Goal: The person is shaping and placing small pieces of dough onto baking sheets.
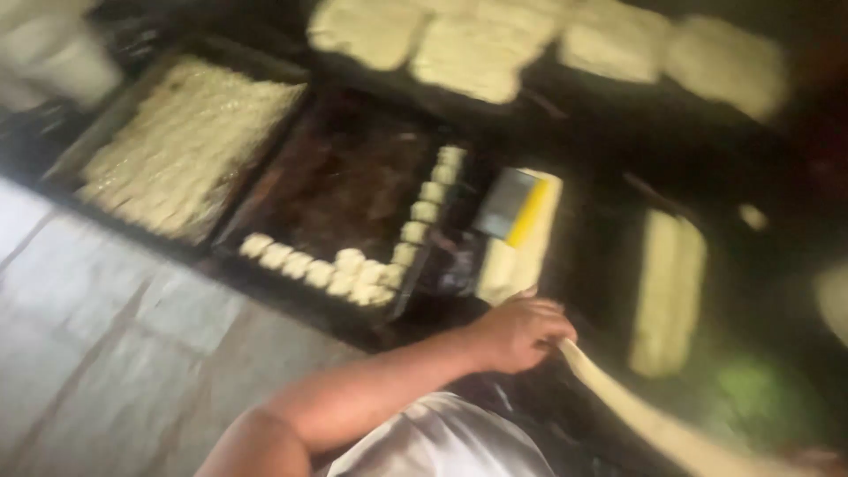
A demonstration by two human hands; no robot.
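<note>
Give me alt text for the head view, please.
A left hand grips one end of a long pale dough rope that runs to the lower right. Beyond it a dark tray has small dough pieces lined along two edges, beside a full tray. The picture is blurred.

There is a single view, from a camera worn on the person's head, so no second view overlaps with it. It looks steeply down and forward, and the frame is rolled: the tiled floor fills the lower left, while the dark trays run diagonally from upper left to right. The person's own arm and left hand enter from the bottom centre, close to the lens, with a white-clad torso at the bottom edge. The trays sit farther off, at arm's reach. The whole picture is blurred and dim at the right.
</note>
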